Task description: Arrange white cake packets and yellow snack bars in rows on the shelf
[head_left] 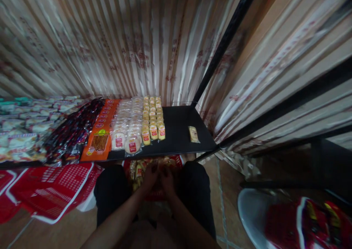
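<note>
Pleated, pale sheeting with reddish printed characters (132,40) hangs behind a slanting black metal post (222,51). At the far left lie rows of white plastic packets (22,142); beside them are dark, glossy packets (73,135), then flat orange packets with a clear window showing brown sticks (95,153). Below, a red perforated plastic basket with a white handle (55,186) rests tilted over brown floor tiles (231,208). At right sits a rounded grey tub (249,208).
</note>
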Demonstrator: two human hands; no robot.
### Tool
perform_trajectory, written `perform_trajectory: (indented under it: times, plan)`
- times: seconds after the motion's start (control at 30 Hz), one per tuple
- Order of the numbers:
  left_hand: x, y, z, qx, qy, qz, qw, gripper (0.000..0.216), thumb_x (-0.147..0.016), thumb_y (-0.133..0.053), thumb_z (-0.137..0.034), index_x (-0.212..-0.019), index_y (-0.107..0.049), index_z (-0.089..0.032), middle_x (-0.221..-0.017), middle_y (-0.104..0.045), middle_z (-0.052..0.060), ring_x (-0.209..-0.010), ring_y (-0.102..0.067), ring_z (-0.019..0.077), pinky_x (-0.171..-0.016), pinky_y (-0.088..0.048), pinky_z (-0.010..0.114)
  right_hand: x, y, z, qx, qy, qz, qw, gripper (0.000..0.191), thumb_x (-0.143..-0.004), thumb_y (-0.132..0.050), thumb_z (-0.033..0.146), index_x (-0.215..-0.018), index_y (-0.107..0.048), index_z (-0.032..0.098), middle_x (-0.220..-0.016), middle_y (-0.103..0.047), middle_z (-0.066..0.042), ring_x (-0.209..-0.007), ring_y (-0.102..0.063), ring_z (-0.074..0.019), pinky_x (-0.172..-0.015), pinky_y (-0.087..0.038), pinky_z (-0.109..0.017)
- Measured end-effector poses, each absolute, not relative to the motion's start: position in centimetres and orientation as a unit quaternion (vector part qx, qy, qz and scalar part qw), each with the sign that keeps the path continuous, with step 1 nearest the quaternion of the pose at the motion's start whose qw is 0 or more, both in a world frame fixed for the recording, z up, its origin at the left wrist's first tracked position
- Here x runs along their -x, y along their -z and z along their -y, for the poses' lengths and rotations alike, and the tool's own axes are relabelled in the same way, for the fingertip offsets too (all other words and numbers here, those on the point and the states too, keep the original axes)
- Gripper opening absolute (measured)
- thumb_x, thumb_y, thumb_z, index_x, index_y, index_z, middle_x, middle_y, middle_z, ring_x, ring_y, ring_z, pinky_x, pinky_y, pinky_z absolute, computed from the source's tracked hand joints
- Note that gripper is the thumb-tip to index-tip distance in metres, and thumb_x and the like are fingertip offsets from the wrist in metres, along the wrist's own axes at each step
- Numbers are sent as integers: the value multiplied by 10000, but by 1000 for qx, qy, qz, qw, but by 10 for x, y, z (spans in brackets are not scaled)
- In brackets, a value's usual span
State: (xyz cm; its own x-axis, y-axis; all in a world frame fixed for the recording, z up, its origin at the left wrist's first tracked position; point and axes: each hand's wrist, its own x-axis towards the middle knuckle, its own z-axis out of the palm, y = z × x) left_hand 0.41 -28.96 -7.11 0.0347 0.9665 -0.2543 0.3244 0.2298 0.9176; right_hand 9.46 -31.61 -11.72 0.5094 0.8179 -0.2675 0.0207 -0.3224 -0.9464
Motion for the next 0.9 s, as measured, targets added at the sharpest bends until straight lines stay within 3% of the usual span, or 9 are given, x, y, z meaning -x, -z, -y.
perform_trajectory:
  times: [0.23, 0.43, 0.67, 0.9]
  plan:
    - [4, 49, 312, -470, -356, -587, 555, 124, -730, -578, -217, -842, -544, -175, -904, -676, 51, -864, -632, 143, -807, -482, 283, -93, 83, 336, 712, -350, 313, 523, 248, -594, -584, 364, -778, -604, 199, -818, -693, -70, -786, -643, -223, -733, -506, -343]
    - [2, 31, 325, -449, -397, -542, 589, 186, -678, -486, -91, -835, -524, -184, -872, -670, 30, -800, -637, 130, -757, -501, 268, -95, 63, 344, 704, -346, 334, 522, 171, -612, -557, 352, -734, -563, 232, -712, -678, -35, -676, -644, -208, -628, -518, -317]
    - [-4, 14, 310, -479, -456, -540, 521, 159, -695, -509, -118, -839, -554, -170, -853, -660, 43, -838, -625, 136, -806, -498, 283, -94, 32, 326, 640, -363, 344, 583, 206, -624, -582, 379, -748, -532, 222, -701, -662, -24, -660, -644, -181, -637, -526, -292]
    - [-1, -20, 283, -557, -427, -609, 370, 300, -735, -462, -123, -985, -610, -196, -952, -601, 51, -872, -591, 133, -865, -475, 304, -101, -8, 284, 628, -332, 427, 561, 212, -716, -537, 331, -885, -530, 202, -863, -659, -58, -781, -638, -175, -680, -509, -291]
